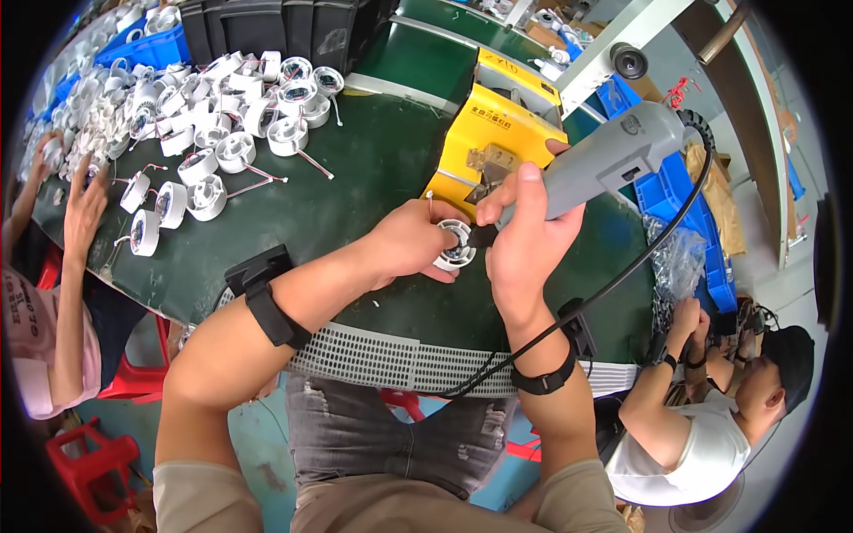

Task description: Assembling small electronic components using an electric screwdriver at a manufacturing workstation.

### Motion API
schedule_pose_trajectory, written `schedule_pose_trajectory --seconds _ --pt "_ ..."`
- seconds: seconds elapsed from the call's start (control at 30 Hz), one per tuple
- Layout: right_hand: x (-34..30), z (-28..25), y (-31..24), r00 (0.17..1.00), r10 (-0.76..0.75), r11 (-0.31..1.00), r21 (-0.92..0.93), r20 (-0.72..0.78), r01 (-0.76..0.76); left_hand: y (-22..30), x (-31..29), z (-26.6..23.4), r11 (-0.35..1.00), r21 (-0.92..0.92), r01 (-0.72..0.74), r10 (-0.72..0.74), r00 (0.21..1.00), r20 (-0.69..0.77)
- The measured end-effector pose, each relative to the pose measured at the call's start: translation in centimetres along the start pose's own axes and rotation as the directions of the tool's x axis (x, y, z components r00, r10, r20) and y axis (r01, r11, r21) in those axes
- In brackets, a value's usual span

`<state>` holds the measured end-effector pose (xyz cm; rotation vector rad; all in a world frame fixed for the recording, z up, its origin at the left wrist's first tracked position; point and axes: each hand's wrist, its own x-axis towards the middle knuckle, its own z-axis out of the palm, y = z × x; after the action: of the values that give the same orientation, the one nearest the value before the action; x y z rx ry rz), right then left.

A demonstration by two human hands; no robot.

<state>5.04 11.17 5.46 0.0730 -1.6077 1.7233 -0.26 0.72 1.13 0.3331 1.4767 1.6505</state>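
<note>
My left hand (pixel 407 238) is closed around a small round white plastic housing (pixel 456 258), with its open, ring-like side turned up. A grey electric screwdriver (pixel 609 160) lies in my right hand (pixel 533 240), its body slanting up to the right and a black cord trailing from its back end. The dark nose of the tool reaches the housing's right side; whether the bit touches a screw is hidden by the fingers. Just beyond both hands stands a yellow screw feeder box (pixel 502 115) with a metal outlet on its near face.
Many white round housings (pixel 235 151), some with wires, cover the table's left. Behind them are a black crate (pixel 275 31) and a blue bin (pixel 160 44). A co-worker's hand (pixel 84 200) is at the left; another person (pixel 693 417) works at the right beside a blue tray (pixel 711 258).
</note>
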Motion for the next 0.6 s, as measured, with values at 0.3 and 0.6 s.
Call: schedule_pose_trajectory --seconds 0.3,0.6 --pt "0.1 0.3 1.6 0.998 0.038 0.999 0.027 0.042 -0.039 0.0 0.4 -0.7 0.999 0.032 -0.023 0.022 1.000 0.022" --pt "-1.0 -2.2 2.1 0.971 0.008 0.985 0.164 0.241 -0.049 -0.4 0.2 -1.5 0.914 0.359 -0.188 0.177 0.982 0.064"
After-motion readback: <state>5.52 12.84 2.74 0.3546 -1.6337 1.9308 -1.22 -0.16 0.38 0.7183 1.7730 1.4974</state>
